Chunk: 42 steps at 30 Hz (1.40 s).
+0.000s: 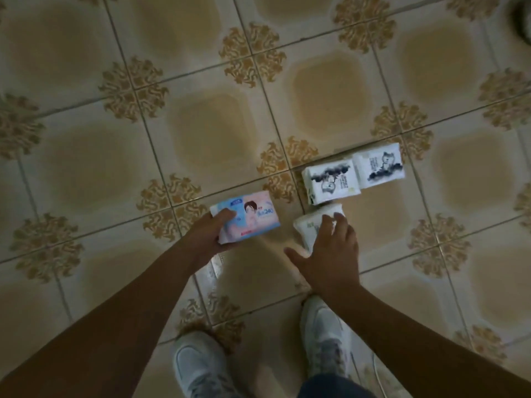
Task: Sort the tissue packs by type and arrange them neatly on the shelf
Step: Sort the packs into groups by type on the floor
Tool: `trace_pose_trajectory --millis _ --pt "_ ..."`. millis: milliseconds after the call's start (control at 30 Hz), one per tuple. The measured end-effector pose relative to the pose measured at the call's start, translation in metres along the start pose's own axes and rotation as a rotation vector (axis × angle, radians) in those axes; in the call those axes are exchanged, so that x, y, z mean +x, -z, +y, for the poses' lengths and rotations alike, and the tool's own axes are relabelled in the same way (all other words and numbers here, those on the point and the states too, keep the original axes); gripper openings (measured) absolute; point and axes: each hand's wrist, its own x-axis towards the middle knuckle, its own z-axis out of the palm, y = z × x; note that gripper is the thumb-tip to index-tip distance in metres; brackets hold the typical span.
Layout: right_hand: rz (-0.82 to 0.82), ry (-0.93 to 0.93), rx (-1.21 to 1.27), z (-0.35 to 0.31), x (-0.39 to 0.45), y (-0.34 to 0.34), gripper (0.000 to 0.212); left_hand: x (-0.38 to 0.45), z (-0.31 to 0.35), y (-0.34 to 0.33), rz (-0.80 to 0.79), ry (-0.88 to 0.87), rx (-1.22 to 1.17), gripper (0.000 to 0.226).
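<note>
Four tissue packs are in sight down on the tiled floor (201,124). One is a blue-and-pink pack (253,215) just left of the frame's centre. Two are white packs with black ink drawings, side by side right of centre: the nearer ink-print pack (330,180) and the farther ink-print pack (379,165). One is a plain white pack (309,225) just below those. Two hands show, the left hand (212,237) and the right hand (330,254). Two white shoes (198,366) stand at the bottom edge.
</note>
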Motion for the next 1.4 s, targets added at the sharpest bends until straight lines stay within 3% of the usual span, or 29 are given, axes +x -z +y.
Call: trace_pose_trajectory --millis 67,200,300,400,500,567,633,767,833,933,1067,1167,1300,1400 --pt "-0.1 -0.106 -0.049 0.022 0.01 -0.016 0.122 0.023 -0.009 -0.008 0.037 -0.082 0.039 0.042" --pt "-0.127 -0.224 0.143 0.044 0.017 -0.043 0.128 0.037 -0.019 -0.03 0.265 -0.191 0.184 0.073" --pt "-0.075 -0.294 0.189 0.044 0.026 -0.046 0.13 0.029 -0.026 -0.05 0.436 -0.222 0.329 0.063" --pt "-0.073 -0.267 0.275 0.043 0.039 -0.043 0.126 0.028 -0.037 -0.061 0.399 -0.266 0.487 0.06" --pt "-0.058 -0.292 0.288 0.062 0.035 -0.033 0.12 0.025 -0.035 -0.071 0.374 -0.309 0.824 0.053" --pt "-0.031 -0.379 0.332 0.09 0.029 -0.018 0.117 0.015 -0.032 -0.08 0.51 -0.397 1.001 0.059" --pt "0.012 -0.466 0.379 0.122 0.028 0.006 0.113 -0.002 -0.027 -0.09 0.596 -0.606 1.072 0.075" --pt "0.122 -0.516 0.352 0.18 0.069 0.052 0.109 0.002 -0.009 -0.129 0.341 -0.922 1.357 0.099" --pt "0.181 -0.505 0.349 0.2 0.107 0.07 0.11 0.015 0.005 -0.159 0.204 -0.935 1.478 0.111" --pt "0.248 -0.486 0.4 0.214 0.164 0.085 0.115 0.046 0.019 -0.187 0.074 -0.953 1.547 0.105" --pt "0.053 -0.371 0.438 0.205 0.208 0.079 0.112 0.069 0.027 -0.197 0.042 -0.993 1.574 0.091" --pt "-0.077 -0.344 0.542 0.187 0.207 0.085 0.09 0.058 0.027 -0.189 0.02 -0.921 1.591 0.097" --pt "-0.043 -0.372 0.36 0.162 0.165 0.115 0.089 -0.003 0.036 -0.169 0.13 -0.859 1.639 0.093" --pt "-0.128 -0.259 0.187 0.128 0.109 0.159 0.085 -0.079 0.037 -0.155 0.135 -0.831 1.618 0.085"
